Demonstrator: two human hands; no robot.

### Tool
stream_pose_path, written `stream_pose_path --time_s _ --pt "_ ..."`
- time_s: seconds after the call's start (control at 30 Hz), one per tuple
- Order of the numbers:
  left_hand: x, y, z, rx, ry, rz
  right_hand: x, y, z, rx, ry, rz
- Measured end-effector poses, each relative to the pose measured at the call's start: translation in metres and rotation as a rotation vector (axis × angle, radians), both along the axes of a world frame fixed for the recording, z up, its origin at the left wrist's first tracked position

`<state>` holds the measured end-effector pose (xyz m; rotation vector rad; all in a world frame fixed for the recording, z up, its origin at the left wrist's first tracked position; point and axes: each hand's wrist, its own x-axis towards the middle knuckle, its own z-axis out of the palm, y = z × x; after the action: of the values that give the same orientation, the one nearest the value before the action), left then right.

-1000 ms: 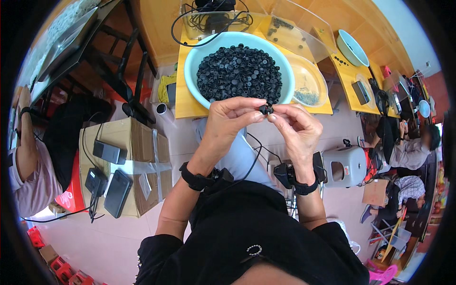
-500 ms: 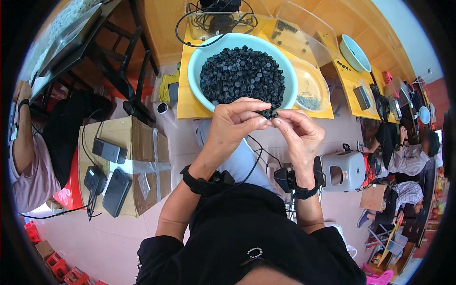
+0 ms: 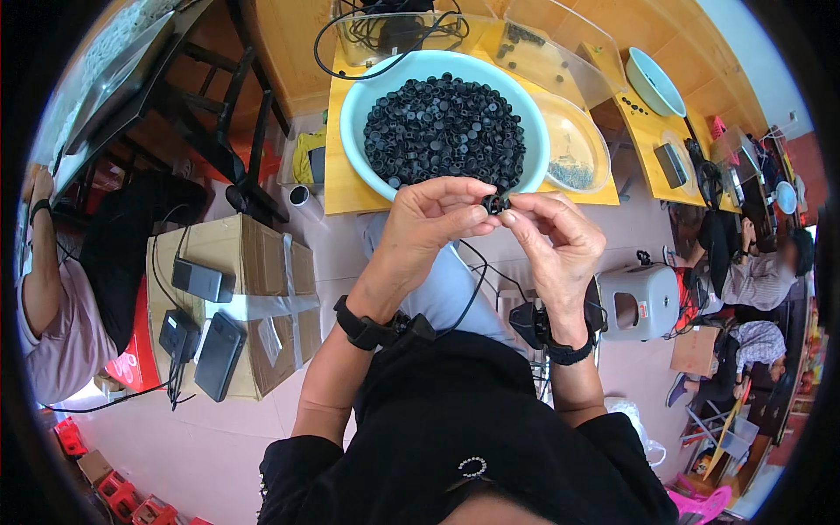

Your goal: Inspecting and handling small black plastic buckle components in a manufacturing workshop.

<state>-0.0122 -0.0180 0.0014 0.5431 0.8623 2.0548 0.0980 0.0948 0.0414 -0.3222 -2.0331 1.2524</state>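
Between my fingertips is a small round black plastic part (image 3: pixel 495 205), pinched from both sides at the near rim of a light blue basin. My left hand (image 3: pixel 435 219) grips it with thumb and forefinger. From the other side, the thumb and fingers of my right hand (image 3: pixel 553 238) press on the same part. The basin (image 3: pixel 353 157) holds a heap of similar small black parts (image 3: pixel 442 131). Just right of it, a clear round tray (image 3: pixel 598 157) has small thin metal pieces (image 3: pixel 570 174) in it.
The basin stands on a yellow table (image 3: pixel 346 203). Behind are clear plastic bins (image 3: pixel 560 74) and a black cable (image 3: pixel 328 66). A cardboard box (image 3: pixel 262 350) with power banks stands left, a grey stool (image 3: pixel 643 302) right. Other people sit at both sides.
My hands still pinch the black part, which now shows more plainly between the fingertips. My right hand has shifted slightly right and down. The view has tilted a little.
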Motion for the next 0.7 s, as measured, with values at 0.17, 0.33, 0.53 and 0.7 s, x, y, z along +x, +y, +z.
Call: stream_pose_path --time_s 0.17,0.33,0.53,0.7 --pt "-0.001 0.0016 -0.0037 0.012 0.002 -0.006 -0.0008 -0.0001 0.0016 0.049 -0.024 -0.007" --pt "-0.0013 0.0003 -0.0022 -0.005 0.103 0.034 -0.0017 0.0026 -0.001 -0.013 -0.011 0.014" --pt "0.0014 -0.0008 0.0031 -0.037 0.156 0.099 0.0002 0.0026 -0.0014 -0.033 -0.001 0.044" --pt "0.0004 -0.0023 0.0027 -0.035 0.18 0.09 -0.0001 0.0016 -0.0022 -0.023 0.009 0.042"
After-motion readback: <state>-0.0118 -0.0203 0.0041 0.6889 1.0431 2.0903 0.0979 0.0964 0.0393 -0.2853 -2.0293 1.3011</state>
